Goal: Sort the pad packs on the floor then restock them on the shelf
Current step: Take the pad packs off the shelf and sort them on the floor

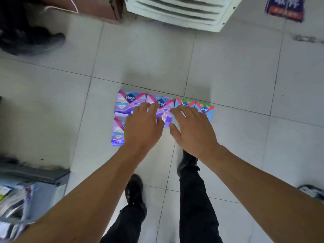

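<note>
Pad packs lie flat on the tiled floor in front of my feet. Three are purple: one at the back left [128, 102], one beside it [162, 104], and one nearer me on the left [117, 131]. To their right sit two smaller blue-and-green packs [184, 103] [206, 109]. My left hand [142, 127] hovers with spread, relaxed fingers over the purple packs. Over the blue-and-green packs my right hand [190, 129] is spread the same way. Neither hand grips anything. Parts of the packs are hidden under my hands.
A white louvred unit [178, 13] stands at the back. A shelf with goods [21, 195] is at the lower left. Another person's dark shoe [33, 42] is at the upper left. A blue pack [284, 7] lies at the top right. My shoes [135, 190] stand just behind the packs.
</note>
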A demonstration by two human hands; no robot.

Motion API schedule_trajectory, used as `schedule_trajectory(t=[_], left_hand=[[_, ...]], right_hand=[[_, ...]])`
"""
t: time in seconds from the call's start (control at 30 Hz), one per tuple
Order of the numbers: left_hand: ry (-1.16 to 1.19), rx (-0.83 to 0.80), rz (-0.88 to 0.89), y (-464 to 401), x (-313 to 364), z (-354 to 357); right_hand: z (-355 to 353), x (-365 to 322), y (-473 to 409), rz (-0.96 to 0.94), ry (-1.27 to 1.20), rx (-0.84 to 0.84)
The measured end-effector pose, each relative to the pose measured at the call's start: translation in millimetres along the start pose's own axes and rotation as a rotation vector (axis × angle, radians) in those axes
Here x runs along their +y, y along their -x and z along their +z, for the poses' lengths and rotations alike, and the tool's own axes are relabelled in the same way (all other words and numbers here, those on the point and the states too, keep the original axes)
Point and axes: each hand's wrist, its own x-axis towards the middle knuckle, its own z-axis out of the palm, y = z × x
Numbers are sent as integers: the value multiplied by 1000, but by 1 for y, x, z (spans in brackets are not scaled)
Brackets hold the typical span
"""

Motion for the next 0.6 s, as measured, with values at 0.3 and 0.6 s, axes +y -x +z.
schedule_trajectory(t=[0.3, 0.6], left_hand=[[-37, 339, -366, 163, -149, -129], [40, 552, -860, 353, -233, -161]], right_hand=[[-52, -227, 10, -482, 54, 34], [-27, -408, 69, -945, 101, 24]])
